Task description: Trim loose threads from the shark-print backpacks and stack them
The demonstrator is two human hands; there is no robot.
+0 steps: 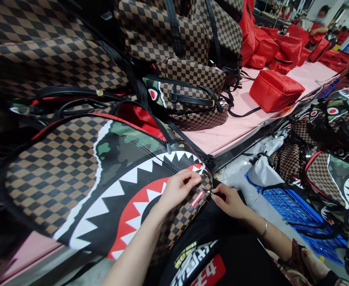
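Hands pinch at the shark-mouth backpack [103,182]: left hand [179,190] on its edge, right hand [228,200] apparently gripping a small tool [208,192].

A large backpack [82,186] is laid on the near edge of the bench [222,135], at the left. At its right corner a small tag [197,198] is met by the left hand [179,190] from the left and the right hand [229,200] from the right. Behind it, further bags [189,93] are stacked. Right of those, a pouch [274,89] lies on the bench, with more pouches [278,49] behind. A crate [284,204] is placed below the bench, to the right, with other backpacks [332,174] beside it.
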